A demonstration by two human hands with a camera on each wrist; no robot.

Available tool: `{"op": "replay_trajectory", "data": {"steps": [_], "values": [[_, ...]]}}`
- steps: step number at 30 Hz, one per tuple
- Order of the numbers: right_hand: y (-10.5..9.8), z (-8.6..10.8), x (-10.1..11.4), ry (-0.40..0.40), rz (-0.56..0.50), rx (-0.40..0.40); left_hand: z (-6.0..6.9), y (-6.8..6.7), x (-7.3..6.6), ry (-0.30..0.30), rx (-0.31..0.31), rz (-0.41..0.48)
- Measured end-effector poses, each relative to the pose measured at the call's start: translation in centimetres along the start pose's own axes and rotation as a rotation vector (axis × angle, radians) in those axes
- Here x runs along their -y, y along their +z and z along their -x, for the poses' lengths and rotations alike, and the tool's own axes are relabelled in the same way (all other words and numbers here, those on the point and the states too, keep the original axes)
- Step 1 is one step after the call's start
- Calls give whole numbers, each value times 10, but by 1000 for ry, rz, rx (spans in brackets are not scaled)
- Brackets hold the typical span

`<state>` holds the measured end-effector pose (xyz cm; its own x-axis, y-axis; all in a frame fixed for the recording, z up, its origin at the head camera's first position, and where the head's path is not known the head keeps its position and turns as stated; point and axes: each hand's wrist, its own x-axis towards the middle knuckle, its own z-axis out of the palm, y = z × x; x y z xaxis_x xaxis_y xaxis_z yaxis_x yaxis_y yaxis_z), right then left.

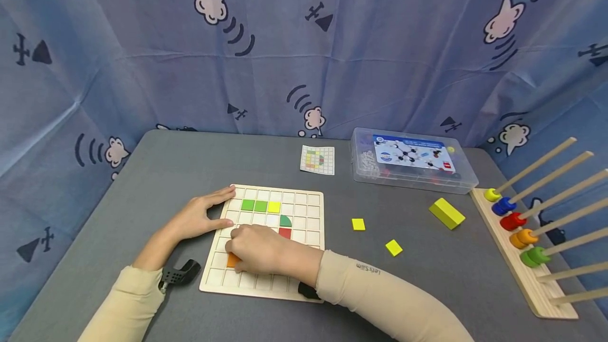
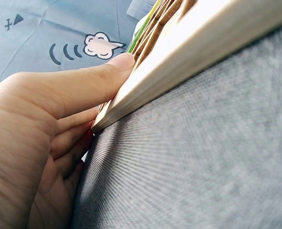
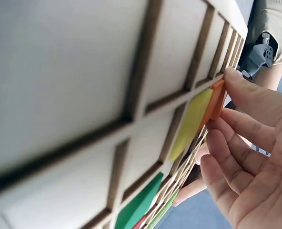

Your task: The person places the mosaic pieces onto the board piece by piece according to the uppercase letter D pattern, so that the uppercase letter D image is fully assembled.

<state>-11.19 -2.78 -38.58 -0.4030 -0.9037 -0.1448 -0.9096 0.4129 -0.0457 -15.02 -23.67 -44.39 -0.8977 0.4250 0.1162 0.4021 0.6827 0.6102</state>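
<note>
A wooden grid board (image 1: 313, 210) lies on the grey table. My left hand (image 1: 197, 215) touches its far left edge; in the left wrist view the straight thumb (image 2: 91, 86) rests along the board's side. Over the lower left squares, my right hand (image 1: 258, 249) pinches an orange square tile (image 3: 219, 98) between thumb and fingertips. Beside it in the right wrist view sits a yellow tile (image 3: 191, 124). Set in the board are green tiles (image 1: 248, 205), another yellow tile (image 1: 274, 207), a dark green quarter-round tile (image 1: 285, 221) and a red tile (image 1: 284, 233). The right hand hides several squares.
Two loose yellow tiles (image 1: 358, 224) lie right of the board. A printed pattern card (image 1: 317, 160) and a clear plastic box (image 1: 413, 160) are behind. Farther right are a yellow block (image 1: 447, 213) and a wooden peg rack (image 1: 527, 263) with colored rings.
</note>
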Motion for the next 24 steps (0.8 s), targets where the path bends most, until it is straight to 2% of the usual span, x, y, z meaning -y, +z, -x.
{"op": "replay_trajectory", "data": {"steps": [7, 17, 20, 24], "values": [[3, 2, -3, -17, -39, -12, 1, 0, -1, -4, -5, -1], [0, 12, -10, -25, -184, 2, 0, 0, 0, -9, 1, 5], [-2, 18, -13, -21, -218, -10, 0, 0, 1, -9, 2, 0], [-6, 34, -21, 28, -284, -33, 0, 1, 1, -14, 6, 3]]}}
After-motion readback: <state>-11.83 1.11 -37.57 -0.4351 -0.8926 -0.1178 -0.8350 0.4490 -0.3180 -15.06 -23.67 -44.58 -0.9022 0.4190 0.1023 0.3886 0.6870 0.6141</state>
